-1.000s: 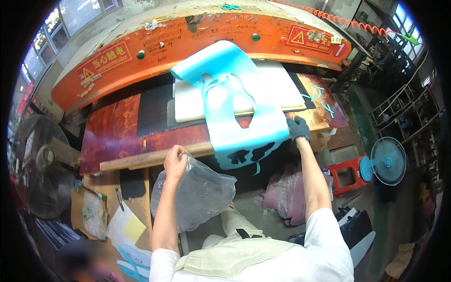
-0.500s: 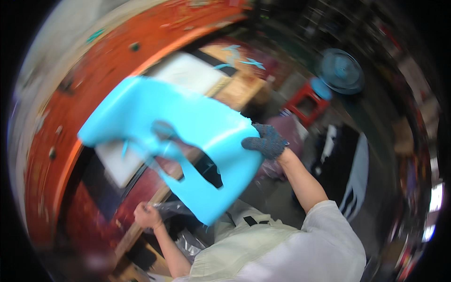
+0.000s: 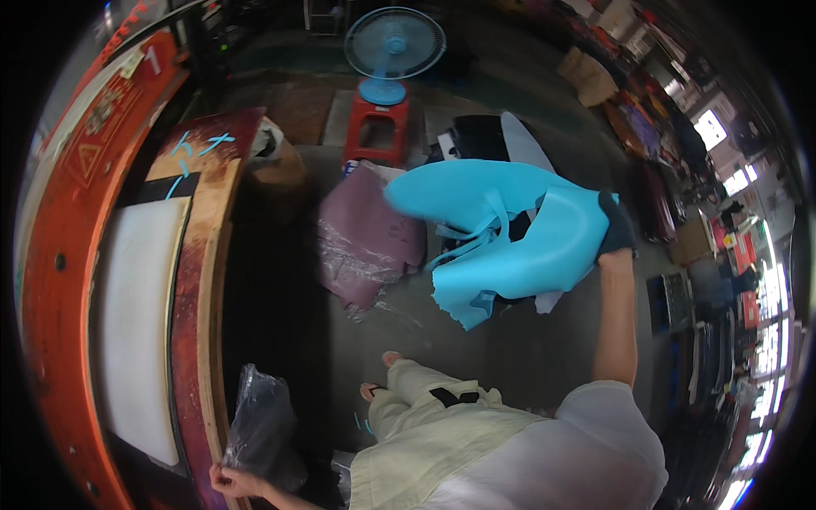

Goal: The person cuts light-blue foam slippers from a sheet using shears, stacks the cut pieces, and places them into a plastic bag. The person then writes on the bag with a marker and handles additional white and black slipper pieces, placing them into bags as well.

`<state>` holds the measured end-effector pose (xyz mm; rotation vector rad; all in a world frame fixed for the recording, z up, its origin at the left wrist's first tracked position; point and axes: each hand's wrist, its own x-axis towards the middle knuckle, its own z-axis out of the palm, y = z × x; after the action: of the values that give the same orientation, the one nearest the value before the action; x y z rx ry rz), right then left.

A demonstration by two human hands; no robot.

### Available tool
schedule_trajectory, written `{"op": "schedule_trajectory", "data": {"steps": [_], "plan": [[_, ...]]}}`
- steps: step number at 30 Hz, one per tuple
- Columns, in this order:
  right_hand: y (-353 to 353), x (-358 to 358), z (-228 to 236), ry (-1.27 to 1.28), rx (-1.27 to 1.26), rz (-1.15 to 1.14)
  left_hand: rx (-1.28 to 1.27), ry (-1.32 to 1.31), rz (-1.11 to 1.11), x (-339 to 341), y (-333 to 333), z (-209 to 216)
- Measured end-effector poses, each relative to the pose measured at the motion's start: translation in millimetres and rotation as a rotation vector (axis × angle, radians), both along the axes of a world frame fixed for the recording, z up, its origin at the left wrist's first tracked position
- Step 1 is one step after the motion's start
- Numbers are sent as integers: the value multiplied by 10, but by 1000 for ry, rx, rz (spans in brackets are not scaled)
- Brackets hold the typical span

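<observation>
Two hands are spread wide. The right hand (image 3: 615,225), in a dark knit glove, grasps one end of a sheet (image 3: 557,242); its fingertips are not clear enough to tell how they lie. Smooth, matt and pale blue, the sheet hangs in the air over the floor (image 3: 510,361), to the right of the table, curling into a broad fold, with rounded cut-outs, thin strips and a ragged lower edge. The bare left hand (image 3: 238,482) has its fingers bent on a bag (image 3: 262,425) of clear, crinkled plastic beside the table edge.

The table (image 3: 189,340) has a scuffed dark-red top and a raw wood edge. On it lie a thick white board (image 3: 140,314) and thin blue scraps (image 3: 220,139); an orange beam (image 3: 59,289) runs alongside. Beyond, a plastic-wrapped mauve bundle (image 3: 370,234) rests on the dull grey floor, and a blue fan (image 3: 394,44) stands on a red stool (image 3: 376,140).
</observation>
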<state>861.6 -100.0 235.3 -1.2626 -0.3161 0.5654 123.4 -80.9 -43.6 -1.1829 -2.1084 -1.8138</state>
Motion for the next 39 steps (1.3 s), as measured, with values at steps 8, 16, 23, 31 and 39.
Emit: {"op": "schedule_trajectory", "data": {"steps": [8,16,23,31,39], "plan": [[-629,617,-481,-87,-253,-192,-542,-426,-838,2269,545,-32],[-1447,1885,-119,-45,-137,-358,-983,-263,-1777,5554,525,135],[-2172,2324,-161,10,-129,-328,-1152,-704,-2253,7370,464,539],[-2216,2237,73,-7,-120,-435,-1348,-632,-2607,7760,860,749],[-1589,3183,-51,9,-150,-359,-1705,-667,-2603,8080,980,88]]}}
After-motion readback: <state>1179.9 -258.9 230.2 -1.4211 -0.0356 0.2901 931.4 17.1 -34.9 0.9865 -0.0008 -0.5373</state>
